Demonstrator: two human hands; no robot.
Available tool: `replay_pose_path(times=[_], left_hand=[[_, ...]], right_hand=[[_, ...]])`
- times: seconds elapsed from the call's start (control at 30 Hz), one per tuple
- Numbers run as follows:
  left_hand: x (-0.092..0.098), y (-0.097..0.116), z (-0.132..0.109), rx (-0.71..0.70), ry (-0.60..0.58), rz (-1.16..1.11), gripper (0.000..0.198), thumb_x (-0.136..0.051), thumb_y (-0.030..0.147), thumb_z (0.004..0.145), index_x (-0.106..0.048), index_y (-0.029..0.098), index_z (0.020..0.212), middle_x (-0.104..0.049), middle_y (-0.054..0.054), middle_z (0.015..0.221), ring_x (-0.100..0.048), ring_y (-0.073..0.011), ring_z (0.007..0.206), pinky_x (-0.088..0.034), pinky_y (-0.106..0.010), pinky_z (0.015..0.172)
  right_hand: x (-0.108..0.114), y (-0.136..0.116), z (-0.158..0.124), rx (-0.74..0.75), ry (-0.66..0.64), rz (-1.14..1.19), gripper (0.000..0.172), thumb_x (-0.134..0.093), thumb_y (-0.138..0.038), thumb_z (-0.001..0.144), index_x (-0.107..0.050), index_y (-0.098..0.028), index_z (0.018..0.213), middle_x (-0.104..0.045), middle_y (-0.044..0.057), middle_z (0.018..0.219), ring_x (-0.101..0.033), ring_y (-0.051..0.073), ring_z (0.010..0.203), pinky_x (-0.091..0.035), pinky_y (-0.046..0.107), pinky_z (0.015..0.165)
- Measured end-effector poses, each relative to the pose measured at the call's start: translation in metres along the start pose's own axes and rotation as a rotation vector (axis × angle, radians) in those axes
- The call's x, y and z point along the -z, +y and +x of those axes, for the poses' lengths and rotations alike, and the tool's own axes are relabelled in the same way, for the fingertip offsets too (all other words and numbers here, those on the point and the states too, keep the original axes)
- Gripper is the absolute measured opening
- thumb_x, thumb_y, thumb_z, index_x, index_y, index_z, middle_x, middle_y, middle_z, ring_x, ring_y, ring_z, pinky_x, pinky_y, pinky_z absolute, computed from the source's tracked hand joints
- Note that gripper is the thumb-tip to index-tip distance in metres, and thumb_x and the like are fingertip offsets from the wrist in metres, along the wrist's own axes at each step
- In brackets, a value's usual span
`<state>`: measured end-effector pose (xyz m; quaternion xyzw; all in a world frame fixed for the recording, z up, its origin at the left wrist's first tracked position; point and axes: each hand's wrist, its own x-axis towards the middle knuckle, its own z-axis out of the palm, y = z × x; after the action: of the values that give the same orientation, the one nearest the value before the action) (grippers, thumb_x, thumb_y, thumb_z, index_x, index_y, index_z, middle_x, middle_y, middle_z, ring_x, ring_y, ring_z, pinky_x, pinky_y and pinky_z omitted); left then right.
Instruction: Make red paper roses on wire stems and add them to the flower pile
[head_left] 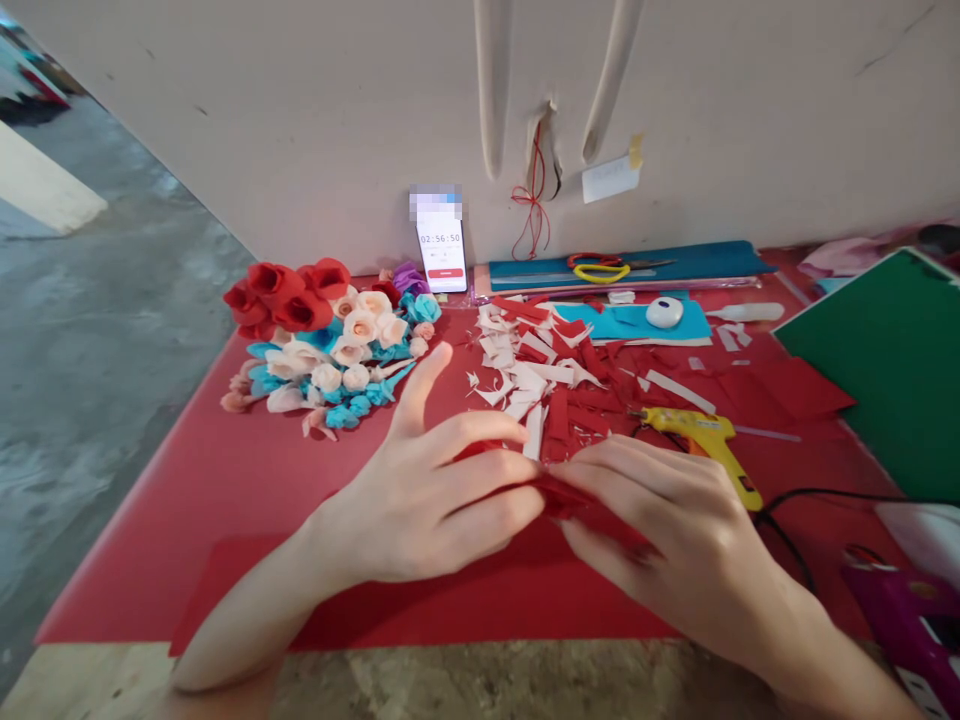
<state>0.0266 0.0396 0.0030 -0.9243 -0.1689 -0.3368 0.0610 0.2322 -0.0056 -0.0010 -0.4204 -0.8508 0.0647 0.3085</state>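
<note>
Over the front middle of the red-covered table, a small piece of red paper is between my two hands. My left hand has its thumb raised and its curled fingers against the paper's left end. With fingers and thumb, my right hand pinches the right side of the same piece; motion blurs its fingertips. Part of the paper is hidden by the fingers. A larger red sheet lies flat under my forearms. Just beyond my right hand rests a yellow glue gun.
Paper flowers in red, cream and blue are heaped at the left. White and red scraps lie behind my hands. A phone showing a timer leans on the wall. Yellow-handled scissors lie at the back, a green board at the right.
</note>
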Motion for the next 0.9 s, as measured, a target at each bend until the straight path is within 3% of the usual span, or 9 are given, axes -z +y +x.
replay_pose_path(times=[0.27,0.37,0.47,0.63,0.77,0.9], left_hand=[[0.000,-0.003,-0.002,-0.015,0.008,-0.027,0.008,-0.060,0.013,0.079,-0.061,0.020,0.075,-0.070,0.007,0.080,-0.061,-0.0123,0.092,-0.019,-0.048,0.119],[0.001,-0.002,-0.004,-0.021,0.014,-0.036,0.012,-0.058,0.011,0.080,-0.062,0.020,0.075,-0.069,0.007,0.080,-0.060,-0.0117,0.093,-0.022,-0.044,0.118],[0.002,-0.002,-0.004,-0.015,0.012,-0.019,0.018,-0.053,0.010,0.084,-0.063,0.022,0.073,-0.068,0.008,0.078,-0.062,-0.0103,0.092,-0.024,-0.042,0.117],[0.004,-0.002,-0.005,-0.075,0.032,0.021,0.028,-0.043,0.010,0.089,-0.064,0.024,0.076,-0.068,0.008,0.077,-0.063,-0.0097,0.092,-0.020,-0.045,0.118],[0.004,-0.002,-0.006,-0.073,0.033,0.042,0.033,-0.037,0.008,0.091,-0.064,0.024,0.083,-0.068,0.009,0.082,-0.061,-0.0069,0.096,-0.016,-0.036,0.120],[0.007,-0.003,-0.009,-0.072,0.032,0.036,0.020,-0.048,0.010,0.088,-0.065,0.020,0.087,-0.069,0.008,0.088,-0.061,-0.0079,0.099,-0.031,-0.028,0.114]], right_hand=[[0.002,0.002,0.001,-0.001,-0.011,-0.010,0.006,-0.056,-0.016,0.081,-0.060,-0.015,0.085,-0.067,0.006,0.081,-0.062,0.016,0.067,-0.049,0.027,0.055],[0.005,0.002,0.001,-0.007,-0.001,0.077,0.011,-0.061,-0.019,0.080,-0.059,-0.016,0.090,-0.066,0.004,0.082,-0.061,0.015,0.071,-0.050,0.026,0.062],[0.007,0.001,0.001,-0.045,0.051,0.192,0.010,-0.058,-0.011,0.081,-0.058,-0.017,0.088,-0.064,0.001,0.082,-0.059,0.011,0.074,-0.049,0.023,0.068],[0.004,0.000,0.004,-0.134,0.069,0.222,0.012,-0.055,-0.007,0.081,-0.058,-0.018,0.085,-0.064,0.001,0.080,-0.059,0.011,0.073,-0.049,0.023,0.066],[0.003,0.001,0.006,-0.110,0.119,0.225,0.012,-0.056,-0.008,0.081,-0.058,-0.019,0.085,-0.064,0.000,0.078,-0.059,0.011,0.071,-0.049,0.023,0.063],[0.004,-0.001,0.004,-0.105,0.194,0.183,0.016,-0.057,-0.005,0.080,-0.058,-0.020,0.088,-0.064,0.000,0.080,-0.060,0.011,0.073,-0.049,0.023,0.065]])
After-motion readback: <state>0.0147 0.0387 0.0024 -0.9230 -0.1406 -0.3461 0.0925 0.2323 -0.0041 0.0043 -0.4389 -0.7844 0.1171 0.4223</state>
